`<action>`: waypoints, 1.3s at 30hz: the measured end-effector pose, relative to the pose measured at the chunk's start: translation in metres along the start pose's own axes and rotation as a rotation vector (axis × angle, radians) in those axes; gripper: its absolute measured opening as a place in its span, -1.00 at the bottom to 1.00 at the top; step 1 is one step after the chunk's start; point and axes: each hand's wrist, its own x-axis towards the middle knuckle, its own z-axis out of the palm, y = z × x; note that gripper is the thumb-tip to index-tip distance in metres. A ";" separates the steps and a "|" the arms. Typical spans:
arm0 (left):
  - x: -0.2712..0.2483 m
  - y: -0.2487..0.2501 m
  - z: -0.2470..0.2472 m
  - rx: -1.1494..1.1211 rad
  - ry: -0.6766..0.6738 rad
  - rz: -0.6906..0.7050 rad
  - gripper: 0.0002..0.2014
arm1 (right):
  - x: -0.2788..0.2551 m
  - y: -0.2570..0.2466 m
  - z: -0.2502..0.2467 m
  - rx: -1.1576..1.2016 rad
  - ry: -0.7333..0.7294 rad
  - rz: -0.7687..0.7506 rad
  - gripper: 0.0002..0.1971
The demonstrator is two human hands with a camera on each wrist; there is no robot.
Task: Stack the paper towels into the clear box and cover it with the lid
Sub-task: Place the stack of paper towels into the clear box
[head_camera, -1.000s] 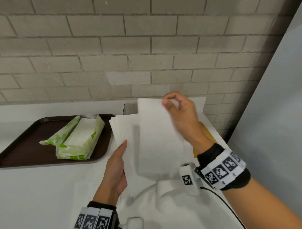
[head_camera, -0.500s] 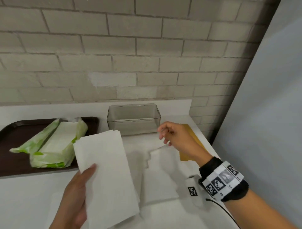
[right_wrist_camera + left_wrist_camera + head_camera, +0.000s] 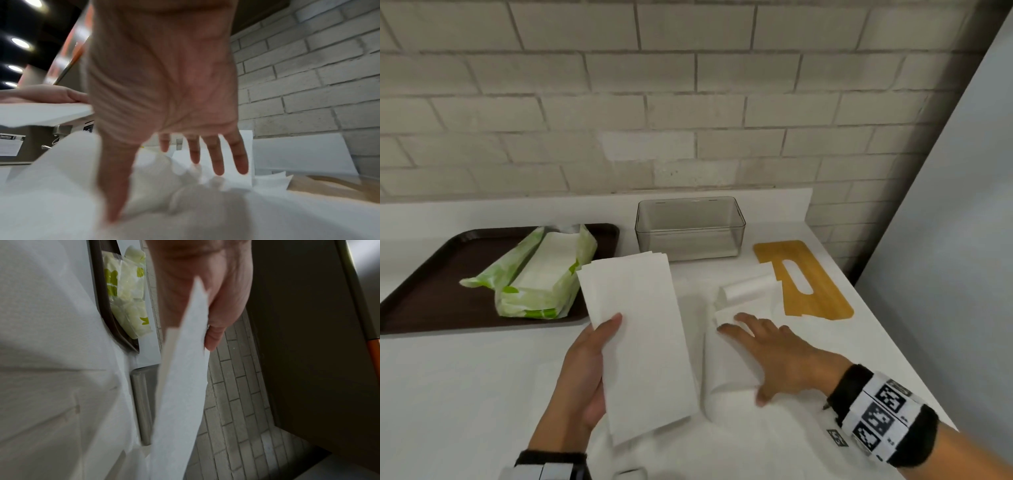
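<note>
My left hand [image 3: 589, 370] grips a flat stack of white paper towels [image 3: 640, 342] by its left edge, thumb on top, held above the counter; the same stack [image 3: 185, 386] shows edge-on in the left wrist view. My right hand [image 3: 767, 349] is spread open, fingers straight, reaching down onto loose, curled paper towels [image 3: 746, 294] lying on the counter; its fingers [image 3: 218, 155] hover just over them. The clear box [image 3: 690, 228] stands empty by the wall. A wooden lid [image 3: 804, 281] with a slot lies flat to the box's right.
A dark brown tray [image 3: 431, 284] at the left carries an opened green-and-white towel package [image 3: 544, 277]. A brick wall [image 3: 688, 102] runs behind the white counter [image 3: 465, 394]. A grey panel [image 3: 945, 240] bounds the counter's right side.
My right hand let go of the stack, moved right and came down open onto the loose towels. My left hand carried the stack lower and leftward, uncovering the box and lid.
</note>
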 end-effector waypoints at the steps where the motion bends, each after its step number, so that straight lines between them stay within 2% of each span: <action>1: 0.000 0.000 0.000 0.003 -0.002 0.003 -0.60 | -0.002 -0.001 -0.001 -0.007 0.108 0.000 -0.16; 3: -0.001 0.002 0.000 0.002 -0.002 0.010 -0.62 | -0.008 -0.001 -0.013 -0.063 0.309 -0.001 -0.67; 4: 0.000 0.003 0.000 0.005 0.008 0.011 -0.66 | -0.012 0.000 -0.022 -0.071 0.366 -0.008 -0.78; 6: 0.000 0.006 0.000 0.008 0.017 0.016 -0.72 | -0.023 0.002 -0.046 -0.001 0.414 -0.028 -0.81; 9: 0.003 0.009 0.005 0.009 0.000 0.032 -0.74 | -0.048 -0.008 -0.089 0.347 0.506 -0.182 -0.96; 12: 0.006 0.007 0.016 -0.003 -0.015 0.006 -0.72 | -0.063 -0.029 -0.125 0.691 0.538 -0.420 -0.84; 14: 0.005 0.003 0.028 0.025 -0.056 -0.031 -0.74 | -0.055 -0.046 -0.139 0.727 0.576 -0.491 -0.83; 17: -0.001 -0.004 0.042 0.126 -0.098 -0.069 -0.87 | -0.019 -0.068 -0.143 0.525 0.661 -0.461 -0.88; 19: 0.003 -0.010 0.037 0.146 -0.054 -0.089 -0.79 | 0.008 -0.073 -0.136 0.394 0.627 -0.395 -0.89; 22: 0.004 -0.011 0.028 0.046 -0.068 -0.279 -0.36 | 0.031 -0.070 -0.123 0.291 0.573 -0.331 -0.84; 23: 0.001 -0.009 0.028 -0.015 -0.097 -0.338 -0.37 | 0.033 -0.069 -0.120 0.287 0.596 -0.315 -0.84; 24: 0.000 -0.009 0.028 -0.028 -0.141 -0.338 -0.46 | 0.035 -0.067 -0.115 0.311 0.639 -0.290 -0.85; 26: -0.006 -0.008 0.032 0.059 -0.173 -0.183 -0.65 | 0.032 -0.063 -0.105 0.492 0.755 -0.218 -0.72; 28: -0.006 -0.006 0.035 0.194 -0.142 0.006 -0.79 | 0.020 -0.059 -0.090 0.889 0.788 -0.123 -0.50; 30: -0.002 -0.007 0.033 0.255 -0.063 0.140 -0.82 | 0.007 -0.061 -0.073 1.250 0.589 -0.091 -0.46; 31: 0.000 -0.008 0.034 0.280 -0.026 0.201 -0.80 | 0.003 -0.064 -0.065 1.346 0.475 -0.117 -0.52; 32: 0.000 -0.007 0.035 0.315 -0.009 0.276 -0.79 | 0.002 -0.069 -0.058 1.375 0.425 -0.148 -0.62; 34: -0.001 -0.005 0.040 0.347 -0.012 0.411 -0.77 | 0.000 -0.081 -0.055 1.344 0.539 -0.143 -0.80; 37: -0.002 0.001 0.047 0.324 -0.044 0.521 -0.74 | 0.001 -0.087 -0.061 1.356 0.789 -0.208 -0.79; 39: -0.002 0.001 0.050 0.309 -0.054 0.537 -0.68 | 0.002 -0.086 -0.061 1.404 0.864 -0.244 -0.77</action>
